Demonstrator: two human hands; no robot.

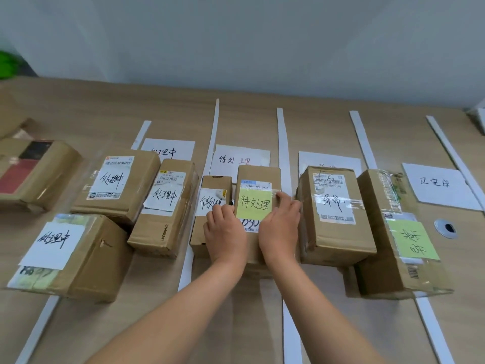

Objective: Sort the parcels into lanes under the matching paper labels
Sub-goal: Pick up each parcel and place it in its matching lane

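Brown cardboard parcel with yellow note [256, 195], gripped by left hand [224, 232] at its left edge, right hand [279, 227] at its right, near end hidden behind both hands

Two bare forearms [199, 306], slender wrists [228, 262], bare left hand [225, 232], bare right hand [280, 227], short rounded fingers [284, 197]

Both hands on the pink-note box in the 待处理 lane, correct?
No. The note on that box is yellow, not pink. Head view: left hand and right hand both hold it, in the lane under the 待处理 sheet.
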